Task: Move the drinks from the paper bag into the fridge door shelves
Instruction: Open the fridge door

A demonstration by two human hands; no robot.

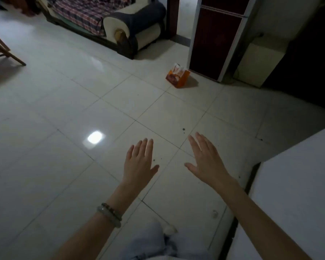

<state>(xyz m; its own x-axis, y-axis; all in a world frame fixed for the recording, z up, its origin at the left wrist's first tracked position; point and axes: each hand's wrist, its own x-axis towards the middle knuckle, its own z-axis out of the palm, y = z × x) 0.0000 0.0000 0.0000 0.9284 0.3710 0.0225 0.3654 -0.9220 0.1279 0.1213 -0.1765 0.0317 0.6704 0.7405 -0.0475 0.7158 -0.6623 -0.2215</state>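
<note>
An orange paper bag (177, 78) stands on the tiled floor, just left of the foot of a dark red fridge (217, 39) whose doors are closed. What the bag holds is hidden from here. My left hand (139, 162) and my right hand (206, 159) are stretched out in front of me, palms down, fingers spread, both holding nothing. They hover over the floor well short of the bag, about two tiles away from it. Bracelets sit on my left wrist.
A sofa (120, 25) with a checked cover stands at the back left of the fridge. A wooden chair leg (5, 49) shows at far left. A white surface (297, 194) fills the lower right. A cream box (257, 62) stands right of the fridge.
</note>
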